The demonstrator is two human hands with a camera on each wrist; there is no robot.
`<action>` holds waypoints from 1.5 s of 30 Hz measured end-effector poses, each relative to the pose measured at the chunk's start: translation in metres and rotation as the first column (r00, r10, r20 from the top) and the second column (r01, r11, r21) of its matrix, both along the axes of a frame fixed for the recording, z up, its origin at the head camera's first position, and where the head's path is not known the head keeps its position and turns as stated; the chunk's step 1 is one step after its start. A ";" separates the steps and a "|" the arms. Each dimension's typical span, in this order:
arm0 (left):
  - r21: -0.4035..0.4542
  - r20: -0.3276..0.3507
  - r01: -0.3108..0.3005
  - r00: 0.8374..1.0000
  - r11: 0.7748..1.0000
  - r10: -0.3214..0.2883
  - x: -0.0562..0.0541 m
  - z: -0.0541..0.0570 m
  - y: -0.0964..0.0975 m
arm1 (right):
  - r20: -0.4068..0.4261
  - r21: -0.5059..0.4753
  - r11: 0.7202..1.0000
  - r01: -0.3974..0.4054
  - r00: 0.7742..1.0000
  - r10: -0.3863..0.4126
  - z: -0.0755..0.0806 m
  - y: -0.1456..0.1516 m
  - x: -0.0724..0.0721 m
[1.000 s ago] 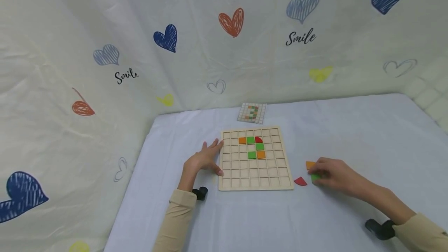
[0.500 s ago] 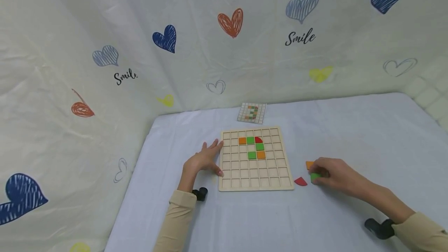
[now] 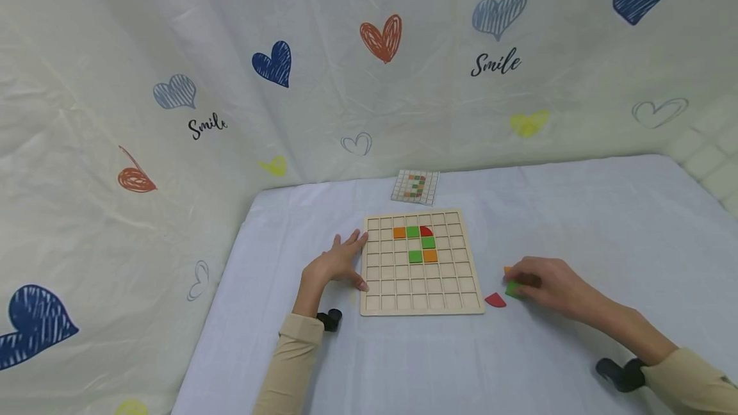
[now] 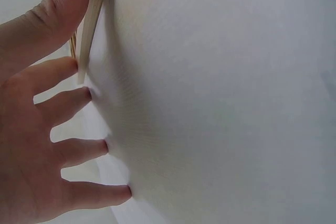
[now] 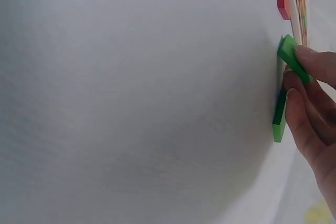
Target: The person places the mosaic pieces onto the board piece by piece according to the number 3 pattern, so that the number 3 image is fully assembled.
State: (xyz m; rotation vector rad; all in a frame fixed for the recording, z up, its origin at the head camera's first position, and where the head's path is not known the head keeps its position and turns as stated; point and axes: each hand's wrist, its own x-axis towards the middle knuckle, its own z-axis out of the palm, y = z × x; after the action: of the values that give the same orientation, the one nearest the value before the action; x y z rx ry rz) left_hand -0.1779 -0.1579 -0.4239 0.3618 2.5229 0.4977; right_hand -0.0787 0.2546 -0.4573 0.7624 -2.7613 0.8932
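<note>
My left hand [image 3: 333,263] has its fingers spread, with thumb and index finger touching the left edge of the wooden grid board [image 3: 387,287]. In the left wrist view the other fingertips [image 4: 118,192] rest on the cloth. To the right of the board, my right hand [image 3: 550,282] pinches a green tile [image 5: 290,56] between thumb and fingers, tilted off the cloth. Below those fingers lies a second green tile [image 5: 279,121]. An orange tile [image 3: 507,269] peeks out beside the hand, mostly hidden. Between hand and board lies a red quarter-round tile [image 3: 495,300].
Several orange and green squares, such as a green one [image 3: 416,256], and a red quarter-round piece [image 3: 426,230] sit in the board's cells. A printed pattern card [image 3: 415,187] lies behind the board. A white sheet with drawn hearts [image 3: 381,38] hangs behind the table.
My right hand has shifted slightly left and tilted the green tile up between its fingers, covering more of the orange tile. The left hand and the board have stayed put.
</note>
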 end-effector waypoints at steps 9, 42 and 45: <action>-0.001 -0.003 -0.011 1.000 1.000 0.011 -0.001 -0.003 0.000 | 0.104 0.011 0.999 0.045 0.993 -0.045 0.004 -0.006 -0.004; -0.005 0.011 -0.019 1.000 1.000 0.019 -0.002 -0.004 0.001 | 0.188 -0.096 0.992 0.088 0.980 -0.068 0.007 -0.023 -0.013; 0.000 0.011 -0.023 1.000 1.000 0.023 -0.002 -0.004 0.001 | 0.204 -0.104 0.991 0.089 0.977 -0.067 0.009 -0.026 -0.014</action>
State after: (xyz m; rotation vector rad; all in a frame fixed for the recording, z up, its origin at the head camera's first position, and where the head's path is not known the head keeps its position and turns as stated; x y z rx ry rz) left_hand -0.1797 -0.1571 -0.4279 0.3290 2.5188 0.5073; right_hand -0.0925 0.2282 -0.4487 0.5693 -2.8570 1.1574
